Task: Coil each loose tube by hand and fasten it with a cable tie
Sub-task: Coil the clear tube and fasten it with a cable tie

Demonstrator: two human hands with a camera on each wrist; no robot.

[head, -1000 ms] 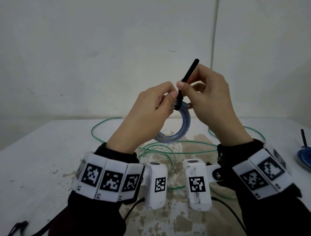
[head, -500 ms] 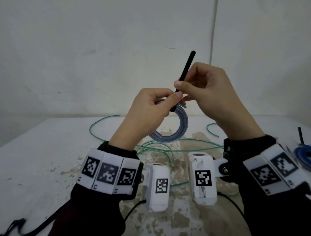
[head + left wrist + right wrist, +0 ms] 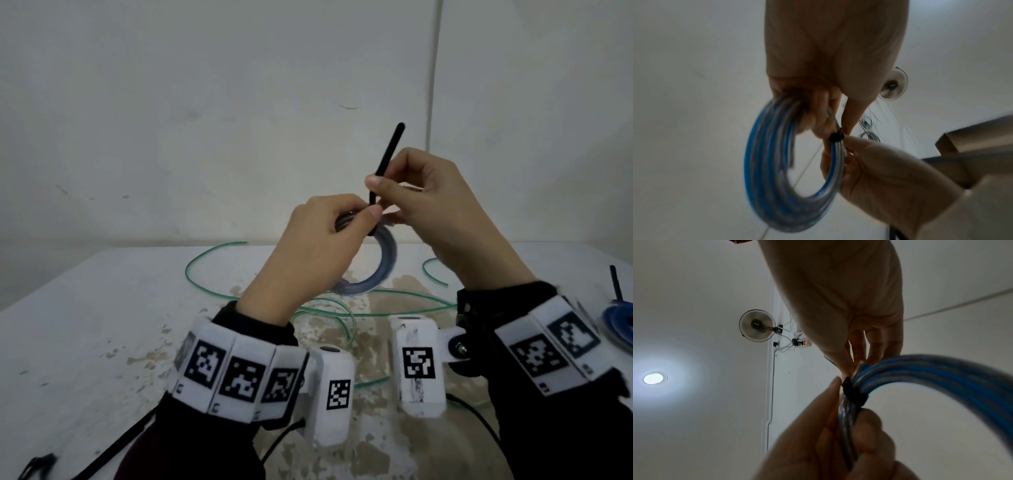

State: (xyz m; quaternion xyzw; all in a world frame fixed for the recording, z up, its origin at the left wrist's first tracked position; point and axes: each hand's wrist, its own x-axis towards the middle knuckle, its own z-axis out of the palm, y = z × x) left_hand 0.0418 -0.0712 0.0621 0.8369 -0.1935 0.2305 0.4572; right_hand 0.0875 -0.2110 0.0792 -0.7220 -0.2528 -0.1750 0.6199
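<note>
- Tubing in blue and clear turns, the coil (image 3: 373,274), hangs in the air between our hands above the tabletop (image 3: 102,325), nearer its far edge than the near one.
- Our left hand (image 3: 308,246) grips the top of the coil, fingers (image 3: 818,113) curled round the bundled turns, thumb pressed near the tie's lock.
- Our right hand (image 3: 435,212) pinches the black cable tie (image 3: 387,161) between thumb and forefinger; its free tail points up and away from us.
- Compared with a second ago, the right hand has climbed and the tail stands longer above the pinch, so we judge the strap is being drawn through its lock. In the right wrist view the black band (image 3: 855,395) sits snug across the turns.
- That suggests this coil is nearly fastened; a last tug may remain, and we cannot tell whether the lock has fully bitten.
- A green tube (image 3: 342,308) lies loose in wide loops on the tabletop below our hands, not yet coiled.
- At the right edge of the tabletop a blue coil (image 3: 616,318) with a black tail upright sits well apart from us, apparently finished.
- Room to move is good upward and toward the wall (image 3: 205,102); downward, the green loops could snag the hanging coil if we lower it there.
</note>
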